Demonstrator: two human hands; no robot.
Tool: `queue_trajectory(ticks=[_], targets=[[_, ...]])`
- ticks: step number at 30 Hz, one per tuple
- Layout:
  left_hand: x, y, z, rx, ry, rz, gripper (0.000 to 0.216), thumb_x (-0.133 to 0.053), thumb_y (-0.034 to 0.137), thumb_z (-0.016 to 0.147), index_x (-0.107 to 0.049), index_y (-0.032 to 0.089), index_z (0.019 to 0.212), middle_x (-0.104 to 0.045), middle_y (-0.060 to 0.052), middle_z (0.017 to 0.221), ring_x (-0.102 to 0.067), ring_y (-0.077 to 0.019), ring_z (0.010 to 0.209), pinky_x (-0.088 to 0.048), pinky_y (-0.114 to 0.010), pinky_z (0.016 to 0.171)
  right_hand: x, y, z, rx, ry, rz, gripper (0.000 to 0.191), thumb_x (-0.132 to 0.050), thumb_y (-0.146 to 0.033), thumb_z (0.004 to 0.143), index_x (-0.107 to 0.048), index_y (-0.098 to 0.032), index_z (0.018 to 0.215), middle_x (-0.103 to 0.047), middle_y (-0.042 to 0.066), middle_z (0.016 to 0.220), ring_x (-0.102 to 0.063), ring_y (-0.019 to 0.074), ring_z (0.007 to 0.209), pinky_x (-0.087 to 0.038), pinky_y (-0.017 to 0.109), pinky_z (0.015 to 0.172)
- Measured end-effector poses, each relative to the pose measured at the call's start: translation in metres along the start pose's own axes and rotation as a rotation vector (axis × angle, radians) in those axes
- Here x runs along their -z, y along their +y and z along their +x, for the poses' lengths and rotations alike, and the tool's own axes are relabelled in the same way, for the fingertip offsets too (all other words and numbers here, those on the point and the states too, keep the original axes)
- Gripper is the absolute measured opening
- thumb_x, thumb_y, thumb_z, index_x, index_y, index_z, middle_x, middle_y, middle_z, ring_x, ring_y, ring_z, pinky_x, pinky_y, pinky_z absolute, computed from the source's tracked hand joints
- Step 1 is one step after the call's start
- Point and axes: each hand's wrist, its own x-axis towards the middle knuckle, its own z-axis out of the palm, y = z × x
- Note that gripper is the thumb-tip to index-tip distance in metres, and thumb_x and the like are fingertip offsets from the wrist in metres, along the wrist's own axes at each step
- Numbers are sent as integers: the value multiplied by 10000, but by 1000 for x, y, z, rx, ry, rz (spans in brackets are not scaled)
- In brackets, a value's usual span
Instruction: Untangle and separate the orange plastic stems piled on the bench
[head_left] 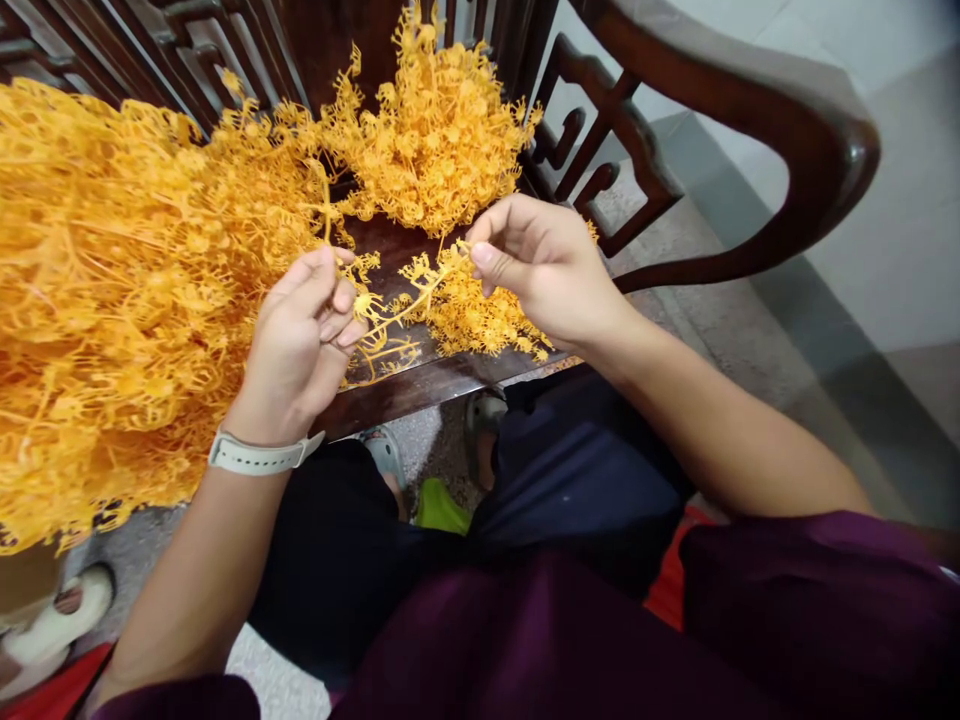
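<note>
My left hand [300, 330], with a pale watch strap at its wrist, is closed. Thumb and index finger pinch near the foot of a short yellow stem [327, 205] that points up toward the big pile. My right hand [544, 265] pinches the upper end of a thin yellow plastic flower sprig [427, 295]. This sprig slants down toward the lower fingers of my left hand; whether they grip it cannot be made out. Below my right hand, a small heap of yellow sprigs [480, 315] lies on the dark wooden seat [420, 385].
A big tangled pile of yellow plastic sprigs [127, 300] fills the left side. Another bunch [442, 130] stands at the back of the seat. A curved wooden armrest [802, 160] borders the right. A sandaled foot [71, 620] shows at lower left.
</note>
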Motion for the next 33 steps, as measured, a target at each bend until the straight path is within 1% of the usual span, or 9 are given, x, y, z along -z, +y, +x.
queue_trajectory(ticks=[7,9,13,17,20,24,26,28,33], targets=[[-8,-10,-6,-145,-33,382,171,-787,301,988,-726,198,866,-705,-2,838,-286,-32,470,-317,-179,428,1,-7,-3,19,36,-47,403,-859,-551,930,-633,-222,873,-602,5,782,-526,139,675,-500,302,603],[-8,-11,-7,-171,-79,558,200,-847,345,928,-749,190,849,-732,-9,797,-411,-52,508,-355,-190,465,1,-8,-4,37,16,-60,398,-859,-548,930,-636,-223,878,-605,7,788,-526,143,681,-501,309,619],[-4,-8,-6,-139,-323,858,299,-894,426,867,-796,165,759,-749,-31,698,-583,-111,592,-418,-226,544,-5,-11,-8,86,-14,-134,369,-849,-523,945,-637,-228,880,-625,20,825,-556,166,735,-516,338,691],[0,-1,-4,-154,-306,898,274,-877,393,871,-808,174,721,-722,-12,630,-588,-117,561,-429,-240,554,-4,-16,-8,157,-13,-352,284,-810,-440,983,-640,-247,863,-642,29,823,-567,196,763,-501,366,722],[6,6,-6,-141,-267,919,239,-890,339,848,-805,179,692,-694,5,581,-576,-108,550,-424,-239,557,21,-14,6,237,139,-551,222,-795,-250,957,-621,-261,819,-634,26,800,-558,199,767,-440,359,709],[19,16,-9,-175,-123,886,146,-900,291,843,-842,187,758,-757,13,662,-568,-86,580,-429,-232,585,89,9,30,188,516,-654,278,-776,-50,841,-596,-246,758,-556,-11,710,-403,129,625,-294,349,643],[23,17,-8,-193,-44,892,84,-912,268,823,-872,194,816,-801,10,732,-589,-89,607,-451,-232,606,120,23,33,42,448,-667,207,-858,-193,853,-664,-234,794,-570,-12,681,-402,133,630,-301,351,636],[23,16,-6,-202,-3,926,115,-931,288,805,-894,195,863,-836,-6,797,-650,-116,664,-493,-239,639,139,31,31,-62,290,-671,202,-896,-318,844,-721,-216,842,-601,-1,674,-425,144,661,-332,348,642],[15,3,-4,-263,-101,1013,183,-941,385,791,-919,225,877,-878,-41,890,-767,-188,755,-571,-260,679,133,28,22,-156,92,-747,171,-816,-273,830,-770,-160,949,-669,20,764,-526,144,683,-400,333,663]])
